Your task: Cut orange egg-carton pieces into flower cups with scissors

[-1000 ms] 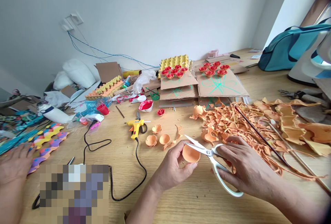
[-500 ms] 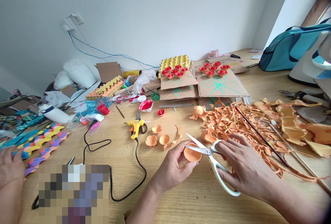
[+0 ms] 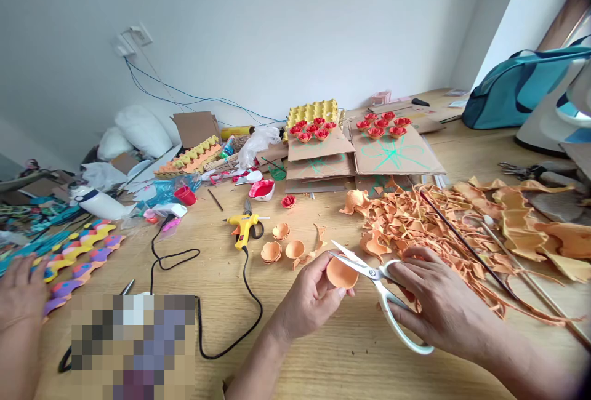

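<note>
My left hand (image 3: 310, 295) pinches an orange egg-carton cup (image 3: 342, 273) between thumb and fingers, its hollow side facing up. White-handled scissors (image 3: 379, 273) are in my right hand (image 3: 438, 295), with fingers and thumb through the loops. The scissor blades stand partly apart, and the lower one lies at the cup's rim. Beyond my left hand sit a single orange cup (image 3: 295, 249) and two small stacks of cups (image 3: 271, 252). A curled orange strip (image 3: 319, 237) lies beside them.
A heap of orange carton scraps (image 3: 406, 218) spreads at right. A yellow glue gun (image 3: 243, 229) with a black cord lies left of centre. Red paper flowers (image 3: 381, 124) stand on cardboard at the back. Another person's hand (image 3: 21, 289) rests by painted carton (image 3: 78, 258) at far left.
The scissor blades have drawn slightly closer together, and their handles have shifted a little right and down. The cup remains in my left hand. The other person's hand has moved slightly right.
</note>
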A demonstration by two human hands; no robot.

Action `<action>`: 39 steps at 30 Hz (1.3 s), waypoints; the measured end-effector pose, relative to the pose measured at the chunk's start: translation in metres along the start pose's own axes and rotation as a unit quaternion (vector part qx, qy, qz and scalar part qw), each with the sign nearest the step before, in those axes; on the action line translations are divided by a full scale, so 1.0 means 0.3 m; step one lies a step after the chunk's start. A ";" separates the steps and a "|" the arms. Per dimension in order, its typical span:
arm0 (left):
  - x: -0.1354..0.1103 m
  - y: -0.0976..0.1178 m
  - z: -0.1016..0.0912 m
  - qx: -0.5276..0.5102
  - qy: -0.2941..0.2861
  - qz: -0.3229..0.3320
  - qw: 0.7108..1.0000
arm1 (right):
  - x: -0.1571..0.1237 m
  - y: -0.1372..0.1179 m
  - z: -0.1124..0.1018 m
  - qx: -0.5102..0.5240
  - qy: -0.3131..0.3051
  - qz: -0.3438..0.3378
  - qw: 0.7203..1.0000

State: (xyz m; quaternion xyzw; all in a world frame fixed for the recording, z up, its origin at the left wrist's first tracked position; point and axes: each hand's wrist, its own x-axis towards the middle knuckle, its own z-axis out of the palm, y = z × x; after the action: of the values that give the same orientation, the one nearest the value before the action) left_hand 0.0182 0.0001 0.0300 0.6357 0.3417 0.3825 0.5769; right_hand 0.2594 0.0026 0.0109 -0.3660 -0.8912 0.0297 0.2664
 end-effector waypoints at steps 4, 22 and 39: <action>-0.007 0.005 0.010 0.011 -0.006 0.004 1.000 | 0.002 -0.002 -0.002 0.003 -0.004 -0.002 1.000; 0.009 -0.029 0.015 0.212 0.035 0.068 0.974 | 0.012 -0.009 0.002 0.011 -0.011 0.030 0.999; 0.002 -0.007 0.000 0.182 -0.002 0.054 0.982 | 0.005 -0.016 -0.011 0.018 -0.009 -0.011 1.000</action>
State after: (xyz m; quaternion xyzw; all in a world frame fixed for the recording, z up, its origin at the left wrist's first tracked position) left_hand 0.0186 0.0010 0.0279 0.7485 0.3697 0.3431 0.4304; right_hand 0.2571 -0.0004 0.0155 -0.3507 -0.8970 0.0461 0.2650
